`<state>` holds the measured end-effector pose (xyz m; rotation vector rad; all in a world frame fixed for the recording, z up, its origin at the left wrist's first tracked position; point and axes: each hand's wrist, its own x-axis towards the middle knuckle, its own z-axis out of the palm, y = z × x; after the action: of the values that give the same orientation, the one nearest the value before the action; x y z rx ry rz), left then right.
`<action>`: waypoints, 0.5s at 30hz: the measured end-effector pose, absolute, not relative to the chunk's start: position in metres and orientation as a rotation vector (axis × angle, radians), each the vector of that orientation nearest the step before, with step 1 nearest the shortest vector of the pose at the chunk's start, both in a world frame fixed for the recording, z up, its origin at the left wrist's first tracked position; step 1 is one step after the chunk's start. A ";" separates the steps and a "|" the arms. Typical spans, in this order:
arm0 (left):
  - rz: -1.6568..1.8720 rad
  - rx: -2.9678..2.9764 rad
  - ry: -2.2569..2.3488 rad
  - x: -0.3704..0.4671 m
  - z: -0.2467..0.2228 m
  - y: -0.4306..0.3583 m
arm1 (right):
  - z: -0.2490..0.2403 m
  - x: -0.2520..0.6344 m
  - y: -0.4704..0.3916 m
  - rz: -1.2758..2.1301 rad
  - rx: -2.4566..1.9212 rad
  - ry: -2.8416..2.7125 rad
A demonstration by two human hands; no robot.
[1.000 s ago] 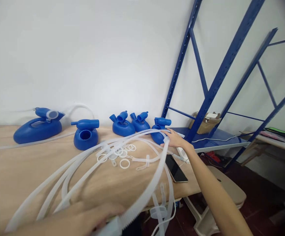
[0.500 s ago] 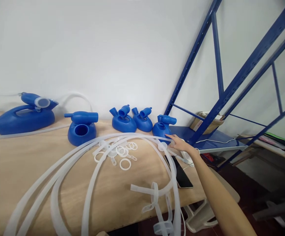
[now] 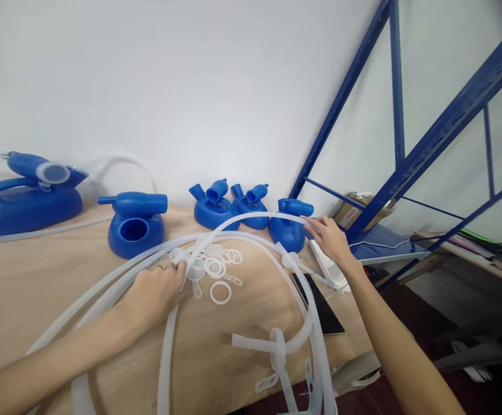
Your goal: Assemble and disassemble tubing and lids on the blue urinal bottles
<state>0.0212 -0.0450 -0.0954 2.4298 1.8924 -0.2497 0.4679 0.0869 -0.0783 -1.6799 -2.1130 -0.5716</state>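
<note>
A translucent white tube arches above the table, and both of my hands grip it. My left hand is closed around it, left of a loose pile of clear plastic caps and rings. At the tube's right part, the fingers of my right hand pinch it, close to a blue plastic bottle. More white tubes curve over the table. A tube end with a clear strap around it lies near the front edge.
Two blue bottles stand by the wall, another blue bottle with an open mouth further left, and a large one with a handle at far left. On the right are a black phone, a white power strip and a blue metal rack.
My left hand has come into view and closed on the tube. My right hand has lifted its part of the tube, which now arches higher. The view has shifted slightly.
</note>
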 end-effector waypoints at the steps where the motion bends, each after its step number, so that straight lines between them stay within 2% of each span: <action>1: -0.248 2.422 1.902 0.019 -0.096 -0.041 | -0.070 0.462 0.084 -0.658 -1.632 -2.076; 4: -0.171 2.387 1.868 0.011 -0.102 -0.035 | -0.042 0.445 0.076 -0.857 -1.527 -1.949; 8: -0.066 2.318 1.843 -0.002 -0.102 -0.022 | -0.009 0.427 0.065 -0.919 -1.580 -1.966; 12: 0.012 2.262 1.945 -0.030 -0.083 -0.005 | -0.004 0.422 0.063 -0.643 -1.700 -2.233; 15: 0.080 2.271 1.989 -0.058 -0.075 0.004 | -0.029 0.419 0.067 -0.282 -1.686 -2.366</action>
<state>-0.0578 0.0038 -0.0745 2.2708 1.9893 0.0804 0.4188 0.0667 -0.0286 -1.6859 -2.3656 -0.2817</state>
